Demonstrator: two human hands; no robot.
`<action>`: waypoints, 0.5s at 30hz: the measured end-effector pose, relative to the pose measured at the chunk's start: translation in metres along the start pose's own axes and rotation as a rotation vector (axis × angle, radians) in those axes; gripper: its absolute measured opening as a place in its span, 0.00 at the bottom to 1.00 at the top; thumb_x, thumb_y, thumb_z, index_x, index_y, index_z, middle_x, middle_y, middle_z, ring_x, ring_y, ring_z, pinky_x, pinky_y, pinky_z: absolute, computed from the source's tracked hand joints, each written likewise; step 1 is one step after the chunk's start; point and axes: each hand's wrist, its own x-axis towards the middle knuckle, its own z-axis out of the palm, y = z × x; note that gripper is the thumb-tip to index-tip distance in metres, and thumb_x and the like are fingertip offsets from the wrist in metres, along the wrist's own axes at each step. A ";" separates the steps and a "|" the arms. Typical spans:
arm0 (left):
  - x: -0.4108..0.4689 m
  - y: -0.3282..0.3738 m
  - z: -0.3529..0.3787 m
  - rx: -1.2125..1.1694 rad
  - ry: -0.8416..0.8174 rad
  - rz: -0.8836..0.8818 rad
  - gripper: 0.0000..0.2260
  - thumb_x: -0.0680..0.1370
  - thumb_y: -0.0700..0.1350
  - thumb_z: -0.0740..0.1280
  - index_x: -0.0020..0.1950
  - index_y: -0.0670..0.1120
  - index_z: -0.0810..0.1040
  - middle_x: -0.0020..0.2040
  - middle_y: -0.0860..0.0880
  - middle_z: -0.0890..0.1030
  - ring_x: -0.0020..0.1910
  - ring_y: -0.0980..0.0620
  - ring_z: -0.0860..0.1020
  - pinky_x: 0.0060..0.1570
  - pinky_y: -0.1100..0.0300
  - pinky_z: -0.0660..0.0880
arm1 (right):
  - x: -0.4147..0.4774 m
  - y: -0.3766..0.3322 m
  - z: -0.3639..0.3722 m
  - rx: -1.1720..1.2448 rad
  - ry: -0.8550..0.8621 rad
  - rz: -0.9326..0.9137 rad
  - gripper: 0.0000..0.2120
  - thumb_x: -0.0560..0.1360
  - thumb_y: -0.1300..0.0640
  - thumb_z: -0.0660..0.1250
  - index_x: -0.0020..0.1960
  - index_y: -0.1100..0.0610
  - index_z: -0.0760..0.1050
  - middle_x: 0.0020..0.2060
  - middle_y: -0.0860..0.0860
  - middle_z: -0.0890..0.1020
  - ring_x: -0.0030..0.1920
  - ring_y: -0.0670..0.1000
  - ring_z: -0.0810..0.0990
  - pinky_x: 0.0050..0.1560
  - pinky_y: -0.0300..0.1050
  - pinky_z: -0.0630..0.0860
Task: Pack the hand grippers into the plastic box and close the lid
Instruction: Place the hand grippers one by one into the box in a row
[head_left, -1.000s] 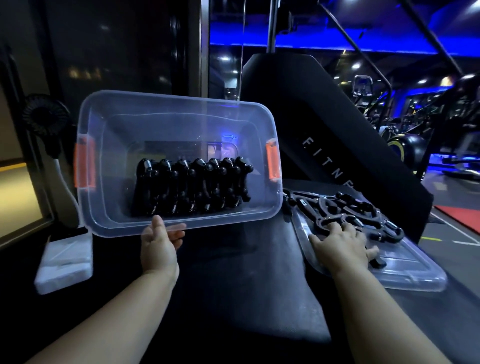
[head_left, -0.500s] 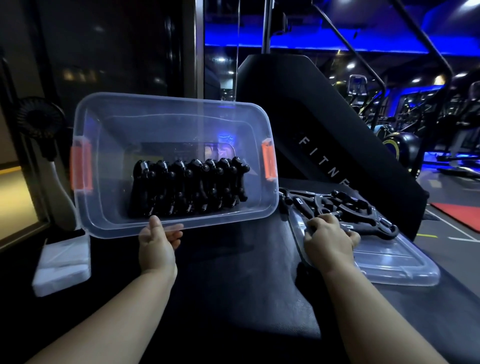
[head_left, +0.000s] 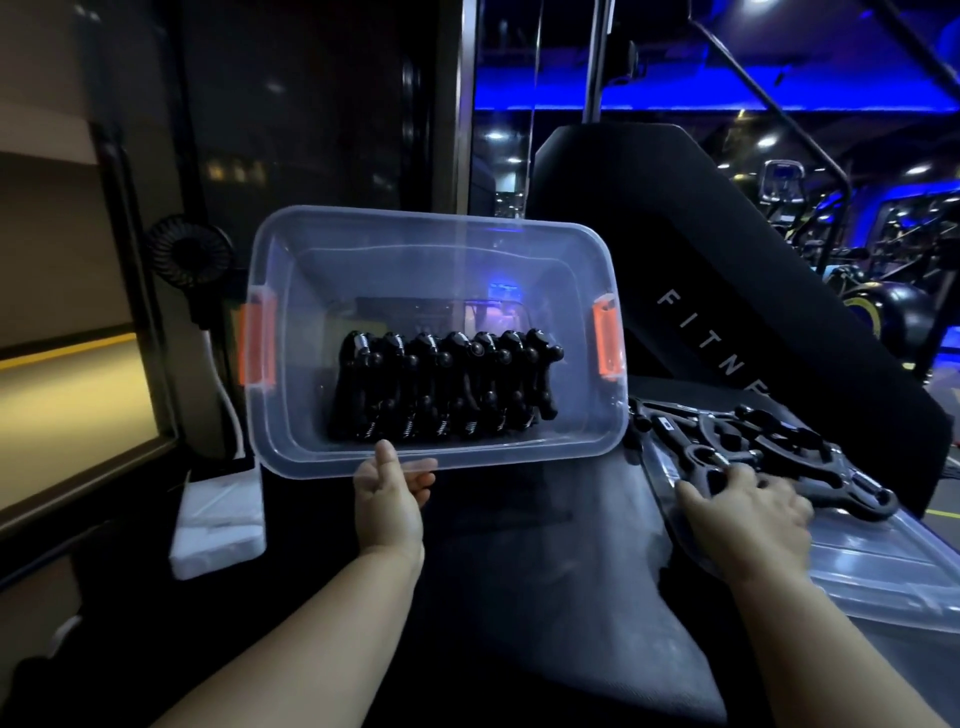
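Now your left hand (head_left: 389, 499) pinches the near rim of the tilted box (head_left: 415, 280), packed grippers (head_left: 447, 389) rowed left-right; loose grippers (head_left: 753, 441) lie right on the lid (head_left: 857, 561), under your right hand (head_left: 748, 514), grasp unclear.

This is a gym, dimly lit. A black slanted pad (head_left: 737, 249) bears white lettering (head_left: 711, 343) that reads "FITNE", the rest of it hidden. Behind it on the right, exercise machines (head_left: 785, 187) stand in a hall under a blue light strip (head_left: 675, 101) and ceiling spots (head_left: 769, 140). Black spring hand grippers (head_left: 769, 447), training gear, lie near the pad's foot.
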 end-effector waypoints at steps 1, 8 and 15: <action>0.000 0.000 0.000 0.003 -0.002 -0.002 0.12 0.81 0.56 0.55 0.47 0.49 0.70 0.32 0.51 0.83 0.32 0.55 0.78 0.35 0.61 0.72 | -0.001 -0.001 -0.001 -0.001 -0.020 0.036 0.31 0.69 0.35 0.61 0.64 0.55 0.68 0.62 0.63 0.70 0.63 0.64 0.67 0.60 0.57 0.68; 0.001 -0.001 -0.002 0.021 -0.015 -0.005 0.12 0.81 0.56 0.55 0.47 0.50 0.69 0.32 0.53 0.84 0.31 0.58 0.78 0.36 0.61 0.71 | -0.001 0.001 -0.003 0.098 -0.091 -0.014 0.33 0.67 0.36 0.64 0.65 0.52 0.64 0.55 0.60 0.77 0.55 0.62 0.76 0.49 0.52 0.72; 0.001 -0.001 -0.003 0.021 -0.024 -0.011 0.12 0.81 0.57 0.55 0.47 0.49 0.69 0.33 0.52 0.84 0.32 0.58 0.79 0.37 0.61 0.72 | -0.011 -0.009 -0.001 0.141 -0.105 -0.189 0.50 0.59 0.37 0.74 0.75 0.45 0.53 0.58 0.58 0.77 0.57 0.60 0.76 0.51 0.50 0.73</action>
